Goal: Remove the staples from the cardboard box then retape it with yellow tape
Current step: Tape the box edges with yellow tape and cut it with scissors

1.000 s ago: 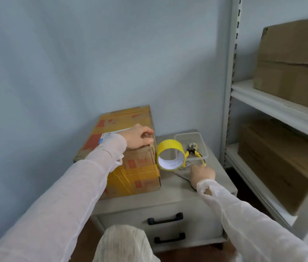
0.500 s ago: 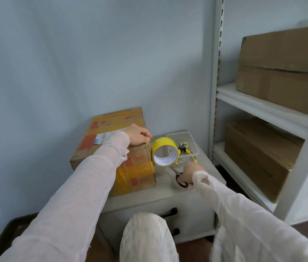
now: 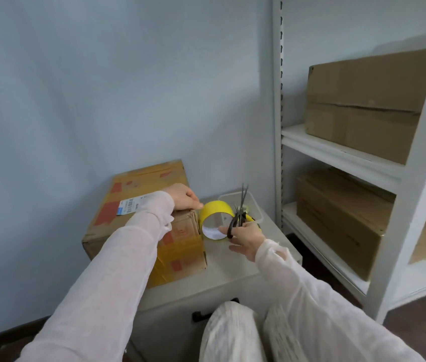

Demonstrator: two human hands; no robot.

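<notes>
As right hand (image 3: 246,237) grips apparent scissors (image 3: 238,218), one tape (image 3: 217,206)

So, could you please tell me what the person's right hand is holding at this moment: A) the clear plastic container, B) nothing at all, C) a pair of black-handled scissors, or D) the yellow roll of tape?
C: the right hand grips the black-handled scissors with the blades pointing up, while the yellow roll of tape stands on its edge beside it.
</notes>
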